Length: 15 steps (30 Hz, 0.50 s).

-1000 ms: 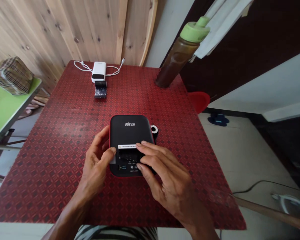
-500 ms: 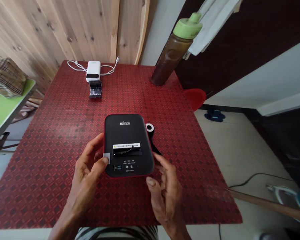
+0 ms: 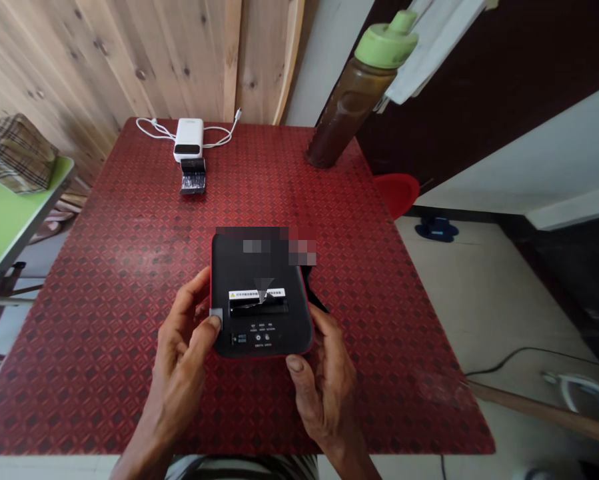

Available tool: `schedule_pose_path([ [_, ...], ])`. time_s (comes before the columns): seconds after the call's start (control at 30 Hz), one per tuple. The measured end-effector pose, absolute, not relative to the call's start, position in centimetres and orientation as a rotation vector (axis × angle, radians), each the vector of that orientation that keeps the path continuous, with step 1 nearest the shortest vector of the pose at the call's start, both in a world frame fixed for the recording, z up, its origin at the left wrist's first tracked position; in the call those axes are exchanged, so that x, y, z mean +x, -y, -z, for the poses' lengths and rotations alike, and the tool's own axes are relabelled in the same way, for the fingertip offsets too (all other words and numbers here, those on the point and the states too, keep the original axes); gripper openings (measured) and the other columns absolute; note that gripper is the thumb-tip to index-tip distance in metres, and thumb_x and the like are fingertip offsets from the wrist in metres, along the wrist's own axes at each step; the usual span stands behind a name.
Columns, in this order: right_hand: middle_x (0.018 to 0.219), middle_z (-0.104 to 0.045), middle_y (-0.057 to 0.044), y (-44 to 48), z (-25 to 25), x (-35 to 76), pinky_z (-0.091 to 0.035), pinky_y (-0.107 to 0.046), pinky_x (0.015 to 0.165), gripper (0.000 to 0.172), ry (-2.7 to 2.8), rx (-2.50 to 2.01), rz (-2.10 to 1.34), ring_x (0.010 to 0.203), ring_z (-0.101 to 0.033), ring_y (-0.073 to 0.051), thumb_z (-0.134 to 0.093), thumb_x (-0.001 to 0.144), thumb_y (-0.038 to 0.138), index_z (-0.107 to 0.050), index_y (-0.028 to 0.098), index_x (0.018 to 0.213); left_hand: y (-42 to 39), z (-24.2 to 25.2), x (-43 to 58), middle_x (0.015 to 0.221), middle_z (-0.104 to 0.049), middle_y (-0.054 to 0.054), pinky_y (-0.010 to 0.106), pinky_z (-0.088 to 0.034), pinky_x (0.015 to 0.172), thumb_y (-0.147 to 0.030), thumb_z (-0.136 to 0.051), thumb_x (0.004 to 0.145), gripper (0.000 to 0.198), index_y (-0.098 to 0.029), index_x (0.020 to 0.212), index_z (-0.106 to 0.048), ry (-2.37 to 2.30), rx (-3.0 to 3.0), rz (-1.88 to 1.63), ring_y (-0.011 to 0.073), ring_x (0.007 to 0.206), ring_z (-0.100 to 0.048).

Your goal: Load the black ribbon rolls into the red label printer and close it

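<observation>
A black printer-like device with a red base lies flat on the red patterned table, a slot and small buttons near its front edge. My left hand grips its left front corner, thumb pressed beside a small grey tab. My right hand holds the right front corner, with the thumb at the front edge and the fingers curled along the side.
A white power bank with a white cable and a small black item lie at the table's far end. A brown bottle with a green cap stands far right. A green side table with a plaid cloth is left.
My right hand has come off the top of the device, where its fingers covered the slot, and now grips the right front corner. My left hand has stayed at the left corner.
</observation>
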State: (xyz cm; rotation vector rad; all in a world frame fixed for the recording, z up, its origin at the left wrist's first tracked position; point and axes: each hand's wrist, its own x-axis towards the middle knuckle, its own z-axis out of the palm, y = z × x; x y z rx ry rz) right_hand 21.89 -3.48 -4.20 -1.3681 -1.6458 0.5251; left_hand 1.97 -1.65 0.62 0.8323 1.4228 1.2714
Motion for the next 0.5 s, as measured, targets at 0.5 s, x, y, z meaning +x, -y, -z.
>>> schedule_pose_path([
  [0.5, 0.133, -0.076, -0.009, -0.9, -1.0, 23.2, -0.060, -0.044, 0.109, 0.026, 1.820, -1.190, -0.305, 0.125, -0.073, -0.024, -0.061, 0.111, 0.024, -0.068, 0.025, 0.136, 1.6, 0.7, 0.8, 0.161, -0.066, 0.007, 0.047, -0.059, 0.113, -0.043, -0.070, 0.102, 0.055, -0.032, 0.155, -0.063, -1.336, 0.975, -1.262, 0.0345, 0.150, -0.061],
])
